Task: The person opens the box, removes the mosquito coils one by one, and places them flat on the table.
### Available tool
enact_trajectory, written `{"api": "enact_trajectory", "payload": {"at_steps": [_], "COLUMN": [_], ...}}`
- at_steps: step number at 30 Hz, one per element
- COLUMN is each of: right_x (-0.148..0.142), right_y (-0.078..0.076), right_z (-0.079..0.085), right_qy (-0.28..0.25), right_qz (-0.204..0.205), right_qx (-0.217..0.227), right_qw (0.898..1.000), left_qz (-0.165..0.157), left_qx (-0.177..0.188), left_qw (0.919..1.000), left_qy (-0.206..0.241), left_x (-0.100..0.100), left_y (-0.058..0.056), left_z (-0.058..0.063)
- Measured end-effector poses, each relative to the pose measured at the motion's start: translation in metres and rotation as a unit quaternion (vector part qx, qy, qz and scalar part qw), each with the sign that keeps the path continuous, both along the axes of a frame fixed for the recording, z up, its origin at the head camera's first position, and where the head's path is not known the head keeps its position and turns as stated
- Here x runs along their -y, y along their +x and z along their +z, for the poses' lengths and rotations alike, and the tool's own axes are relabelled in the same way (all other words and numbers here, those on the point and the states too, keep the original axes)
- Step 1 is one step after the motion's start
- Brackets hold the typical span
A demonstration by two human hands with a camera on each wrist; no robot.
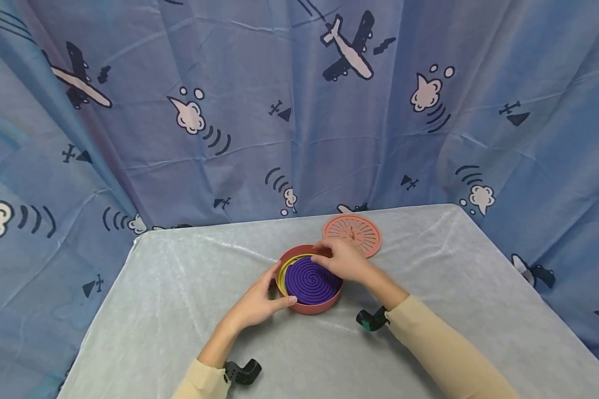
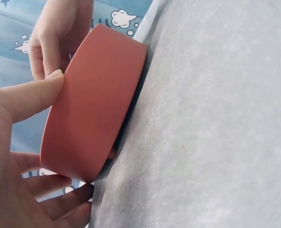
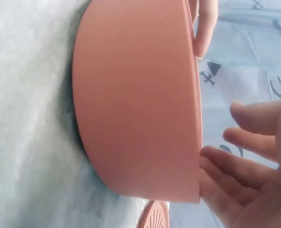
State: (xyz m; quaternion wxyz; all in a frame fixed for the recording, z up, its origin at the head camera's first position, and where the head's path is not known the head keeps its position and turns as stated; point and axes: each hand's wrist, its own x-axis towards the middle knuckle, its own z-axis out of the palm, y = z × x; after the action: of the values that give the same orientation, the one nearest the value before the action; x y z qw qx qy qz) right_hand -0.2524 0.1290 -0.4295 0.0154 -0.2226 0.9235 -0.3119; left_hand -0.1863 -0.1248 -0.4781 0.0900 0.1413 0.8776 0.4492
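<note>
A round, terracotta-coloured box (image 1: 313,308) sits on the table and holds a purple mosquito coil (image 1: 311,281). Under the coil's left edge shows a yellow coil (image 1: 282,272). My left hand (image 1: 257,302) holds the box at its left side, thumb on the near rim and fingers round the far left wall, as the left wrist view also shows. At the far right rim is my right hand (image 1: 346,259), its fingers reaching over the purple coil's edge. In the right wrist view its fingers look loosely bent with nothing between them; some fingertips are hidden behind the box wall.
A slotted, round coral lid (image 1: 361,230) lies behind the box to the right, partly covered by my right hand. A pale cloth covers the table (image 1: 179,310). Behind its back edge hangs a blue curtain (image 1: 239,111) with aeroplane prints.
</note>
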Motion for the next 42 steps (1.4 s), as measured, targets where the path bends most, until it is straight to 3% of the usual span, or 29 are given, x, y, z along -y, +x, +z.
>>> {"api": "enact_trajectory", "payload": {"at_steps": [13, 28, 42], "right_x": [0.014, 0.006, -0.009], "right_y": [0.004, -0.001, -0.006], "right_z": [-0.005, -0.003, 0.000], "right_qy": [0.074, -0.027, -0.078], "right_qz": [0.009, 0.036, 0.051], "right_qx": [0.008, 0.025, 0.064], "right_qw": [0.997, 0.999, 0.994], "left_qz": [-0.003, -0.001, 0.002], "left_qx": [0.006, 0.006, 0.004], "left_qw": [1.0000, 1.0000, 1.0000], "left_qy": [-0.002, 0.000, -0.002], "left_x": [-0.003, -0.002, -0.001], "left_y": [0.000, 0.000, 0.001], "left_z": [0.000, 0.001, 0.001]}}
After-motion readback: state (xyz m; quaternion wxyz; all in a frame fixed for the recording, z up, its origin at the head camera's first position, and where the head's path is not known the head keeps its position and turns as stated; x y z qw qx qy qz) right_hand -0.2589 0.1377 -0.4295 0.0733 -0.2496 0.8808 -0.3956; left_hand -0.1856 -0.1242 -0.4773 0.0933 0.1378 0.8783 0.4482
